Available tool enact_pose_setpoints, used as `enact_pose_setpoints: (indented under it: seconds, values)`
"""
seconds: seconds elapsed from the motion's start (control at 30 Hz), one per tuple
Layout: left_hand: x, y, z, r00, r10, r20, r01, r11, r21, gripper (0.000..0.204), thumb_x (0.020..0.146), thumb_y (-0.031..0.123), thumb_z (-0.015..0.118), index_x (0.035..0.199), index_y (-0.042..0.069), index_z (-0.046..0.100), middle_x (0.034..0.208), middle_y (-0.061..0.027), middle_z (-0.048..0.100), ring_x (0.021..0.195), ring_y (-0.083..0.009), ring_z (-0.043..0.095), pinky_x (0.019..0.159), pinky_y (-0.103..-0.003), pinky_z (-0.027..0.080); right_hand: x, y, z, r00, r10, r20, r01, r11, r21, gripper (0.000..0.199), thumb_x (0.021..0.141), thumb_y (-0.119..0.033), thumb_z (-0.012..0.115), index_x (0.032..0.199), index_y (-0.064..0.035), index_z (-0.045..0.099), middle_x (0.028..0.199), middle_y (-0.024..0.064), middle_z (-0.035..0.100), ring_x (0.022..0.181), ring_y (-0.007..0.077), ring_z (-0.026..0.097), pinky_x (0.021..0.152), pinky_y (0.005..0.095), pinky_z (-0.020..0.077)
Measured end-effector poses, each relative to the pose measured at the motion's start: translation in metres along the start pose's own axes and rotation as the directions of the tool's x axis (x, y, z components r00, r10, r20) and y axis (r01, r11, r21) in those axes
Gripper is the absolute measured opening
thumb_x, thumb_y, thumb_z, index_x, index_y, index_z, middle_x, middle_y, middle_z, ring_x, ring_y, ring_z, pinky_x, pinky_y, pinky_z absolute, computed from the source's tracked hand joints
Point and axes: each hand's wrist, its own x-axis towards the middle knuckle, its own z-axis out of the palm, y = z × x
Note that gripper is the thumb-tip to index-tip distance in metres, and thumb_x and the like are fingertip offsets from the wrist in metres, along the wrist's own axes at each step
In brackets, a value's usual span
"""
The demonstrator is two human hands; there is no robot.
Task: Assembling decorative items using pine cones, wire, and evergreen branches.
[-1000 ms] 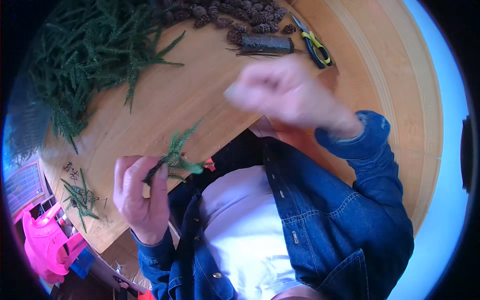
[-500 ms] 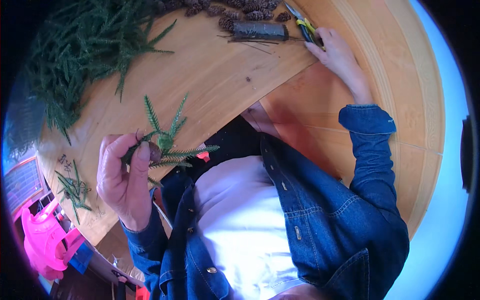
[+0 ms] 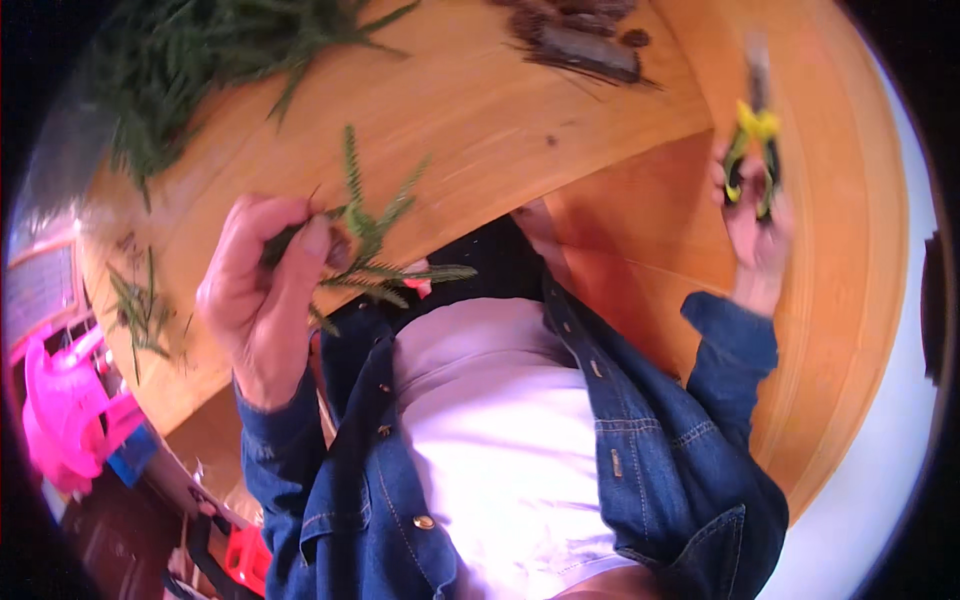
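Note:
Between thumb and fingers, my left hand (image 3: pixel 265 280) pinches a green conifer sprig (image 3: pixel 370 230) with several needled twigs. A small brown pine cone (image 3: pixel 340 250) shows by my thumb tip, partly hidden, and a thin wire end sticks up above the fingers. Off to the right, my right hand (image 3: pixel 755 225) grips a pair of pliers (image 3: pixel 757 130) with yellow and black handles, its blurred metal jaws pointing away from me. The two hands are well apart.
A big heap of green branches (image 3: pixel 230 60) covers the table's (image 3: pixel 470 120) far left. Pine cones (image 3: pixel 570 15) and a dark wire bundle (image 3: pixel 590 52) lie at the back. Small sprigs (image 3: pixel 140 310) lie near the left edge, beside a pink plastic chair (image 3: pixel 70 400).
My right hand has lifted the pliers off the table and brought them right and nearer. The left hand still holds the sprig. The whole view has shifted somewhat.

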Motion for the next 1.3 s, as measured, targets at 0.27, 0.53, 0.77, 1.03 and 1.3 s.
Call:
enact_pose_setpoints:
  seconds: [0.27,0.53,0.77,1.03,1.3]
  values:
    - [0.003,0.0,0.006,0.996,-0.091,-0.023,0.083,0.968,-0.239,0.01,0.088,-0.001,0.058,0.096,-0.007,0.059,0.079,-0.0039,0.059,0.07,-0.0095,0.056,0.065,-0.021,0.045,0.004,0.011,0.164,0.93,0.051,0.365,0.003,0.989,-0.148,0.019,0.069,-0.018,0.065,0.081,-0.0046,0.057,0.103,0.0159,0.054,0.088,0.021,0.052,0.07,0.0291,0.0416]
    - [-0.002,-0.003,-0.007,0.985,-0.155,-0.081,0.12,0.937,-0.327,0.013,0.089,0.004,0.059,0.097,-0.007,0.061,0.08,-0.0032,0.06,0.07,-0.0073,0.055,0.064,-0.02,0.044,0.019,0.022,0.199,0.652,0.039,0.757,0.398,0.833,-0.385,0.018,0.07,-0.001,0.061,0.087,0.0017,0.06,0.098,0.0159,0.053,0.089,0.0242,0.053,0.078,0.0302,0.0418]
    - [0.0,-0.004,-0.01,0.976,-0.181,-0.118,0.134,0.936,-0.325,0.013,0.089,0.004,0.059,0.097,-0.007,0.06,0.079,-0.0036,0.061,0.07,-0.0076,0.055,0.064,-0.02,0.045,0.03,0.029,0.196,0.702,0.147,0.697,0.395,0.734,-0.552,0.02,0.071,-0.002,0.063,0.09,0.0022,0.061,0.101,0.0137,0.052,0.091,0.0241,0.052,0.079,0.0295,0.0411]
    - [-0.005,-0.005,-0.007,0.981,-0.169,-0.095,0.129,0.936,-0.327,0.013,0.089,0.004,0.059,0.097,-0.006,0.061,0.079,-0.0032,0.061,0.069,-0.0073,0.056,0.063,-0.02,0.045,0.033,0.032,0.191,0.689,0.16,0.707,0.381,0.751,-0.54,0.024,0.071,-0.006,0.062,0.094,0.002,0.062,0.101,0.0121,0.051,0.089,0.0208,0.052,0.075,0.0286,0.0417]
    - [-0.006,-0.006,-0.004,0.979,-0.189,-0.078,0.151,0.923,-0.354,0.014,0.088,0.005,0.06,0.096,-0.005,0.062,0.081,-0.0028,0.063,0.071,-0.006,0.056,0.065,-0.019,0.044,0.036,0.035,0.182,0.663,0.19,0.724,0.302,0.817,-0.492,0.031,0.069,-0.003,0.059,0.099,0.0028,0.063,0.103,0.011,0.05,0.088,0.0155,0.052,0.07,0.0256,0.0425]
